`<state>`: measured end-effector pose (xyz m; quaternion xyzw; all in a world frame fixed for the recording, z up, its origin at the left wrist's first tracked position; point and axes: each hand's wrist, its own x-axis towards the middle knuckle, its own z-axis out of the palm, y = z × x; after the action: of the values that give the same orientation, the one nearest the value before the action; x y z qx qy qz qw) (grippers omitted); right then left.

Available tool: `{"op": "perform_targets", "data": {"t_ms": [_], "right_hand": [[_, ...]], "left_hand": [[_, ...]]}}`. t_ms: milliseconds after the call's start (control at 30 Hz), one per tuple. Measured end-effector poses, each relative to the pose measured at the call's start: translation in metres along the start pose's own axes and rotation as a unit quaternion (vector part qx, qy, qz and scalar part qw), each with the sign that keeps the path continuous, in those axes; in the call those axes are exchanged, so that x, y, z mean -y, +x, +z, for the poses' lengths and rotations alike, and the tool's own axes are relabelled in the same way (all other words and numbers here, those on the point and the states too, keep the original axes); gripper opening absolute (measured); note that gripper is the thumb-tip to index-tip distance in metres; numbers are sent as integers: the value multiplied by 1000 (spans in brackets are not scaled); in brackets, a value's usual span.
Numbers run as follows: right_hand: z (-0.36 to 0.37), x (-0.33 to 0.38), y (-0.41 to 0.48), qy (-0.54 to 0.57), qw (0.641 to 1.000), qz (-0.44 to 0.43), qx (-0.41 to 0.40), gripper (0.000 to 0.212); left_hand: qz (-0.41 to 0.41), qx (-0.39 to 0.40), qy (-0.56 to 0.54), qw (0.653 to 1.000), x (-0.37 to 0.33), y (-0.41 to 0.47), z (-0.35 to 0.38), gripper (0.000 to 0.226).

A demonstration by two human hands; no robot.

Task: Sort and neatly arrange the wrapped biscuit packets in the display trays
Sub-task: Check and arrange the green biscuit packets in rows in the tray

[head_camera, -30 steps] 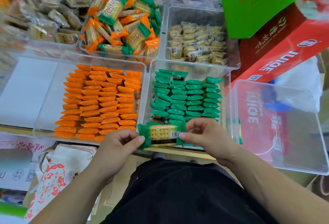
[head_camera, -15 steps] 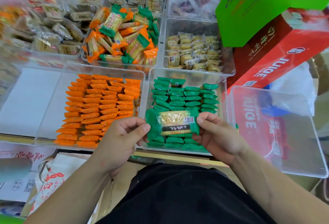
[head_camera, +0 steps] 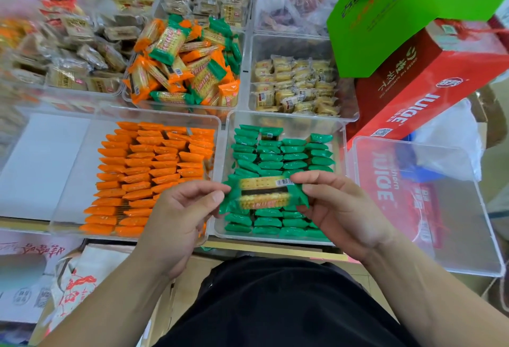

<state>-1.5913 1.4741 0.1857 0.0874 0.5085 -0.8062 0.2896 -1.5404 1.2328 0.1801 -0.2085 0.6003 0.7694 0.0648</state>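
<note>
A green-wrapped biscuit packet (head_camera: 265,193) hangs flat over the near part of the clear tray (head_camera: 340,137) that holds rows of green packets (head_camera: 281,158). My left hand (head_camera: 181,217) pinches its left end and my right hand (head_camera: 338,209) pinches its right end. To the left, another clear tray (head_camera: 68,170) holds neat rows of orange packets (head_camera: 154,170). Behind them a tray (head_camera: 181,65) is heaped with mixed orange and green packets.
A tray of pale yellow biscuits (head_camera: 297,85) sits at the back right. An empty clear tray (head_camera: 429,203) stands at the right, beside a red juice box (head_camera: 429,82) under a green carton (head_camera: 407,13). More snack trays fill the back left.
The green packet held in both hands rose from the tray's front edge to over the near rows of green packets, and turned to show its other face.
</note>
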Motion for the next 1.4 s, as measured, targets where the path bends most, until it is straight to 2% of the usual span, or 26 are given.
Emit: {"op": "perform_targets", "data": {"t_ms": [67, 100, 167, 200, 233, 300, 333, 433, 500, 600, 733, 867, 933, 1000, 1100, 1167, 1200, 1267, 1400], "right_hand": [[-1, 3, -1, 5, 1000, 6, 2, 32], [-2, 3, 0, -4, 1000, 9, 1, 35], [0, 4, 1, -50, 999, 12, -7, 24], [1, 3, 2, -84, 996, 13, -17, 11], [3, 2, 4, -120, 992, 14, -35, 10], [3, -4, 8, -167, 983, 31, -66, 37], [3, -7, 10, -161, 983, 45, -71, 43], [4, -12, 12, -125, 986, 86, -66, 46], [1, -14, 13, -120, 986, 95, -66, 47], [0, -14, 13, -153, 981, 81, -83, 44], [3, -10, 12, -160, 978, 63, -114, 12], [-5, -14, 19, -101, 982, 80, -136, 28], [-10, -21, 24, -130, 976, 62, -163, 19], [-17, -30, 29, -149, 969, 45, -192, 14], [-30, -42, 33, -177, 960, 15, -218, 34], [-39, -49, 33, -224, 949, 4, -222, 43], [-44, -53, 33, -249, 942, 5, -224, 45], [-52, -57, 31, -307, 926, -6, -219, 41], [-55, -62, 27, -388, 907, -50, -154, 25]], "left_hand": [[-7, 14, -12, 1000, -2, -1, -2, 40], [0, 14, 16, 1000, -5, -2, -3, 42], [20, 1, 97, 995, -8, -3, -2, 29], [28, -11, 120, 992, -9, -3, -1, 21], [30, -26, 127, 991, -8, -2, 0, 14], [3, -51, 110, 993, -6, 2, 1, 16], [-27, -55, 85, 994, -6, 3, 2, 20], [-97, -41, 4, 994, -9, 6, 4, 18], [-101, -37, 2, 994, -7, 7, 2, 19], [-64, -43, 72, 994, -4, 7, 1, 22], [15, -31, 197, 980, -2, 9, -1, 10], [62, 36, 329, 942, 7, 24, -7, 17], [92, 81, 401, 908, 19, 36, -9, 23], [143, 109, 503, 845, 32, 50, -10, 24], [243, 157, 664, 690, 53, 71, -12, 17], [265, 184, 734, 597, 62, 82, -11, 16], [268, 186, 760, 563, 66, 88, -10, 14], [261, 188, 794, 516, 69, 97, -2, 13], [225, 214, 836, 452, 71, 111, 20, 14]]}}
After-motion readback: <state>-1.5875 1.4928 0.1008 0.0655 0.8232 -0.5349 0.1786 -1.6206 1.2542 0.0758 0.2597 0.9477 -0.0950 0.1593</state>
